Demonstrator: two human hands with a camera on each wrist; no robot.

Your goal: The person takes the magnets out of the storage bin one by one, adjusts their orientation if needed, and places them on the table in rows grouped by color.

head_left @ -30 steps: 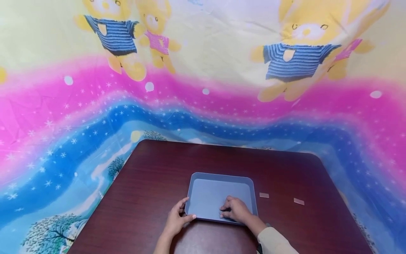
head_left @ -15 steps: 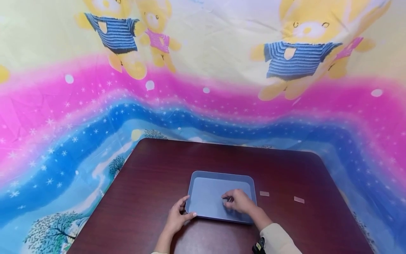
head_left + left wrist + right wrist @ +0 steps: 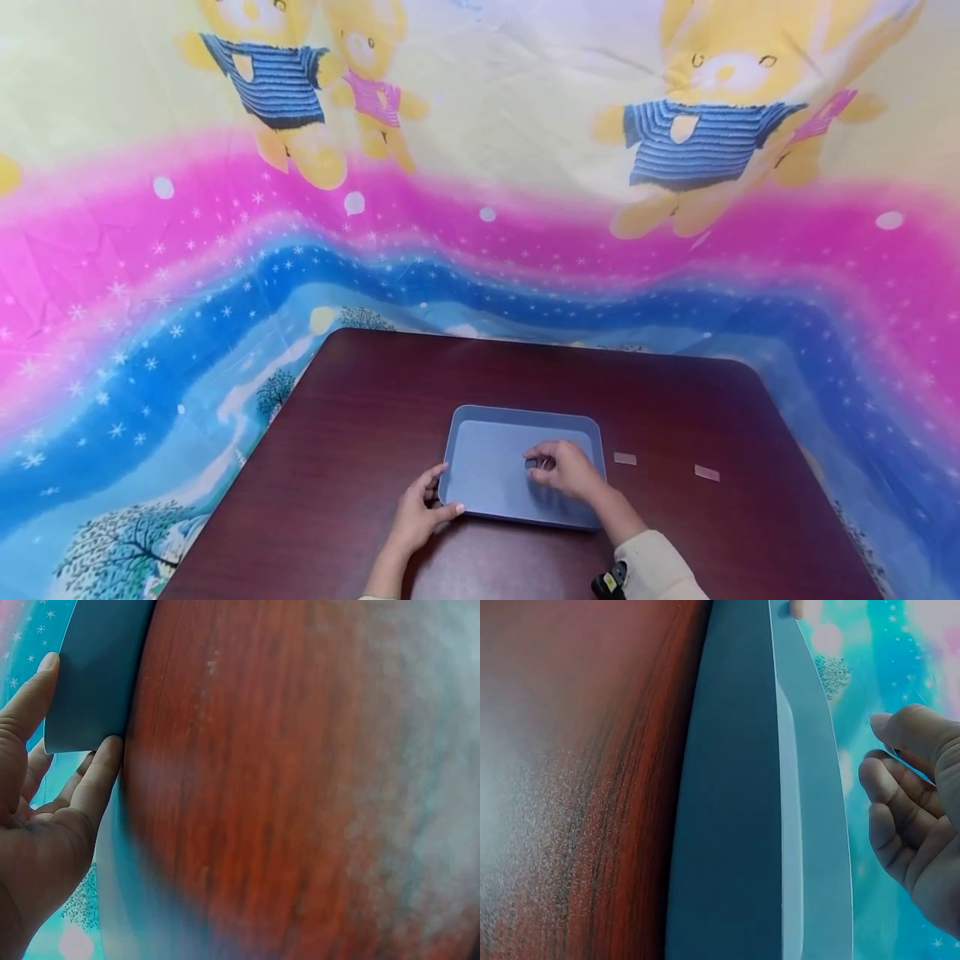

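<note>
A grey-blue shallow tray (image 3: 487, 467) lies on a dark red wooden table (image 3: 360, 400). My left hand (image 3: 420, 512) grips the tray's near-left corner, thumb on the rim and fingers against the side; the left wrist view shows that hand (image 3: 45, 802) on the tray corner (image 3: 97, 667). My right hand (image 3: 566, 471) is over the tray's right half with fingers curled and thumb close to the fingertips. A dark spot shows at those fingertips; whether it is an object or shadow is unclear. In the right wrist view the curled right hand (image 3: 915, 802) hovers beside the tray (image 3: 735, 787).
Two small tan strips (image 3: 625, 458) (image 3: 707, 473) lie on the table right of the tray. A bright cloth (image 3: 480, 208) with bears and pink and blue bands hangs behind and around the table. A cream sleeve (image 3: 660, 571) covers my right forearm.
My right hand has moved from the tray's near edge farther in, toward the tray's middle. The left hand and the tray have stayed put.
</note>
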